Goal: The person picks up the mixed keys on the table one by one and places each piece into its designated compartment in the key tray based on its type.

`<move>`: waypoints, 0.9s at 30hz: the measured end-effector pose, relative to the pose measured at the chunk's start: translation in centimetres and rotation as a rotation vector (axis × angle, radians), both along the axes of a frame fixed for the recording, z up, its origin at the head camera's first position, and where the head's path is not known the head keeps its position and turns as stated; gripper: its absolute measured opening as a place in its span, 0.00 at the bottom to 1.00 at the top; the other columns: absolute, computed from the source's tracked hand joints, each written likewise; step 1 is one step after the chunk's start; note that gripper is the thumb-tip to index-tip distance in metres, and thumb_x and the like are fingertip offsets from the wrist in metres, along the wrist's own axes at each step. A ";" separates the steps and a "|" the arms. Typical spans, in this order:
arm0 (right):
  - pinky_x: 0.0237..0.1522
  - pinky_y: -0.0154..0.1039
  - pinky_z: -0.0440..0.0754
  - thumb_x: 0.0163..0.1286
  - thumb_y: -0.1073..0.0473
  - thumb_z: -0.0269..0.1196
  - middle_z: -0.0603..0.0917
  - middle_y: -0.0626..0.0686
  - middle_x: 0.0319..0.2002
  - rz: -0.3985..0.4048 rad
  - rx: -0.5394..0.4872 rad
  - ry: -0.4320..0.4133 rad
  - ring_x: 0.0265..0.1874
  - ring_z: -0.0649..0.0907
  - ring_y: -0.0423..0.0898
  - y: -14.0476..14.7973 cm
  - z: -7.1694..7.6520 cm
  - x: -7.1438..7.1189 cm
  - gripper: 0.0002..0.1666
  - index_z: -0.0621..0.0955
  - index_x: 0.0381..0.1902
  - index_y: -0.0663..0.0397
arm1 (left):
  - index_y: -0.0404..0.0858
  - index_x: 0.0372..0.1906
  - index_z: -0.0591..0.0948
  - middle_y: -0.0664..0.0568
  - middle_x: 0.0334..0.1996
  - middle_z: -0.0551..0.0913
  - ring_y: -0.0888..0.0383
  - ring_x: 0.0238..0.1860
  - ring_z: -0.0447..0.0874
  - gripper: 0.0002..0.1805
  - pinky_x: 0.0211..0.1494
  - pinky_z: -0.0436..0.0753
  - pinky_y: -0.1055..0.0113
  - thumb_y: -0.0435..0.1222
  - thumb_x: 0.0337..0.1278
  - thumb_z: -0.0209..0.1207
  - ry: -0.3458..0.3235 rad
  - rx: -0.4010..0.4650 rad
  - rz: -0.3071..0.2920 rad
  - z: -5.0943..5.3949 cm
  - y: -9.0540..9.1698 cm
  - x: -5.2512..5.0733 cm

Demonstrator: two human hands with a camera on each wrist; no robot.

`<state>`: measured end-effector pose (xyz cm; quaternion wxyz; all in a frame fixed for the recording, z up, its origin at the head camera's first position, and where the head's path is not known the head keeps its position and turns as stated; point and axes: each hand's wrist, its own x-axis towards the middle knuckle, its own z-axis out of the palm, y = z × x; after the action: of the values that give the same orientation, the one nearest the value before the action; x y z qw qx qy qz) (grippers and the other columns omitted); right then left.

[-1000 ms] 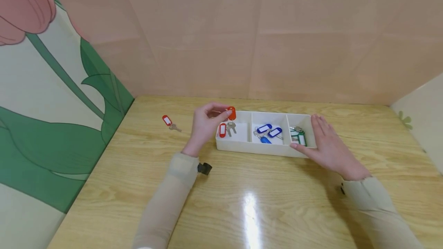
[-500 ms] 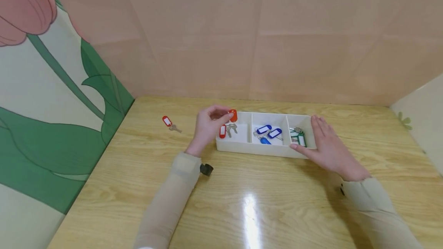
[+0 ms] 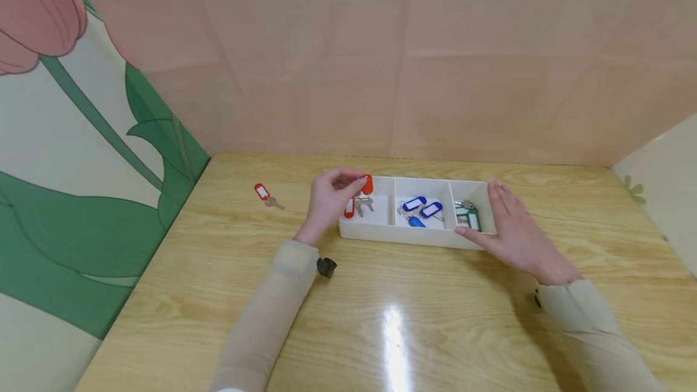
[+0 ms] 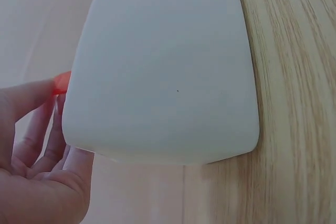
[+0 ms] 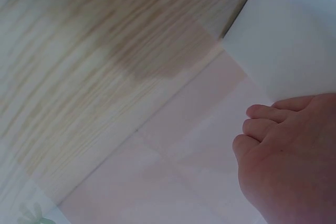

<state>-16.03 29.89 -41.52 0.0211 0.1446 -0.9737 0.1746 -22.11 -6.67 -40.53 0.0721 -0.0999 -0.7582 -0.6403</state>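
My left hand pinches a red key tag between thumb and fingers, over the left compartment of a white three-section box. In the left wrist view the tag's edge shows beside the box's end wall. Below it in that compartment lie keys and another red tag. My right hand rests against the box's right end, its fingers straight along the outer wall and the thumb at the front rim. Blue key tags fill the middle section; green ones lie in the right.
Left of the box, a key with a red tag lies on the wooden table. A pinkish wall rises behind the table, and a flower-patterned panel stands to the left.
My left hand has shifted slightly right and down with the red key tag, which hangs a little lower over the left compartment. The right hand and box stay in place.
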 end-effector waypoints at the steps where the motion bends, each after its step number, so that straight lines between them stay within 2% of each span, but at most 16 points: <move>1: 0.76 0.56 0.34 0.69 0.30 0.62 0.38 0.68 0.79 0.001 0.001 0.001 0.78 0.39 0.65 0.0 0.0 0.0 0.68 0.38 0.80 0.65 | 0.38 0.44 0.88 0.52 0.38 0.87 0.55 0.39 0.86 0.07 0.44 0.86 0.64 0.35 0.63 0.70 -0.009 -0.003 0.000 0.0 0.0 -0.1; 7: 0.76 0.55 0.32 0.69 0.29 0.61 0.37 0.66 0.80 0.001 0.011 -0.001 0.78 0.38 0.63 0.0 -0.2 -0.1 0.68 0.37 0.80 0.64 | 0.40 0.50 0.87 0.52 0.42 0.87 0.56 0.41 0.87 0.12 0.44 0.86 0.63 0.36 0.64 0.69 -0.046 -0.030 0.045 0.2 -0.1 -0.4; 14: 0.76 0.55 0.33 0.69 0.30 0.62 0.38 0.67 0.80 0.003 0.006 0.002 0.78 0.37 0.61 0.0 -0.1 -0.2 0.68 0.37 0.80 0.65 | 0.40 0.53 0.86 0.56 0.46 0.86 0.57 0.45 0.84 0.14 0.50 0.84 0.62 0.41 0.66 0.67 -0.041 -0.049 0.099 0.4 -0.7 -0.4; 20: 0.76 0.56 0.34 0.69 0.30 0.62 0.38 0.68 0.79 0.006 0.006 0.003 0.78 0.36 0.61 -0.1 0.0 -0.2 0.68 0.37 0.80 0.65 | 0.40 0.52 0.86 0.54 0.45 0.87 0.56 0.44 0.85 0.13 0.49 0.85 0.62 0.40 0.68 0.66 -0.014 -0.035 0.084 0.3 -1.6 -0.4; 27: 0.76 0.55 0.33 0.69 0.30 0.62 0.38 0.69 0.79 0.007 0.007 0.002 0.78 0.39 0.64 -0.1 0.0 0.0 0.68 0.38 0.80 0.66 | 0.39 0.52 0.86 0.53 0.46 0.87 0.56 0.44 0.85 0.13 0.50 0.85 0.62 0.39 0.67 0.66 -0.021 -0.027 0.075 -0.1 -2.5 -0.4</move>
<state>-16.05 29.79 -41.49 0.0210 0.1483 -0.9738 0.1712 -22.47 -9.21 -40.63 0.0870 -0.0657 -0.7707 -0.6278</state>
